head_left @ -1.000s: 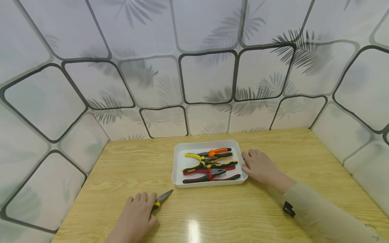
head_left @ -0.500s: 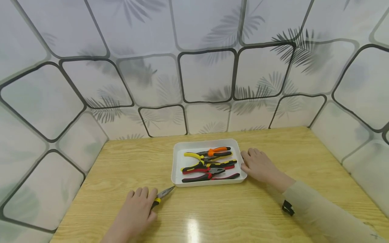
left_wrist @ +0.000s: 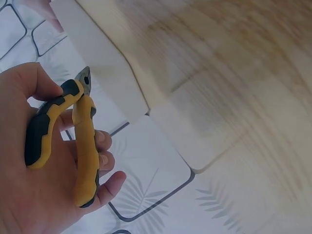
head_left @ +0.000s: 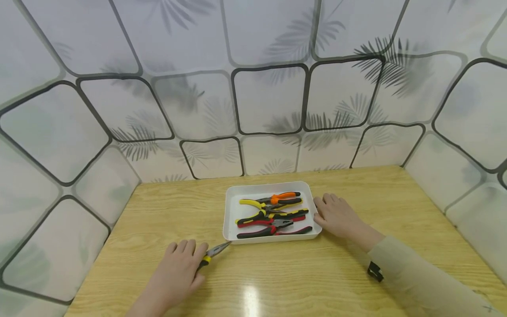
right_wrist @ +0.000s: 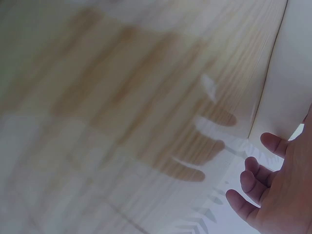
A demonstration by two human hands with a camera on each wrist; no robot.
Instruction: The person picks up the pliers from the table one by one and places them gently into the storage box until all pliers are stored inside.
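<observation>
In the head view my left hand (head_left: pixel 178 270) grips needle-nose pliers (head_left: pixel 214 253) with yellow and black handles, their grey tip at the front left corner of a white tray (head_left: pixel 227 211). The left wrist view shows the pliers (left_wrist: pixel 85 126) lying across the palm, handles spread, thumb on one handle and fingers at the other. My right hand (head_left: pixel 336 215) rests against the tray's right wall, its fingers loosely bent, as the right wrist view of this hand (right_wrist: pixel 273 190) also shows. Several pliers lie in the tray, among them an orange pair (head_left: pixel 283 197) and a red-and-black pair (head_left: pixel 257 233).
The tray stands on a wooden table (head_left: pixel 178 211). Patterned white panels (head_left: pixel 269 101) enclose the table at the back and both sides. A small black clip-like item (head_left: pixel 375 271) sits by the right sleeve (head_left: pixel 420 273).
My left hand has brought the needle-nose pliers slightly forward and to the right, their tip now reaching the tray's front left corner. The right hand stays at the tray's right side.
</observation>
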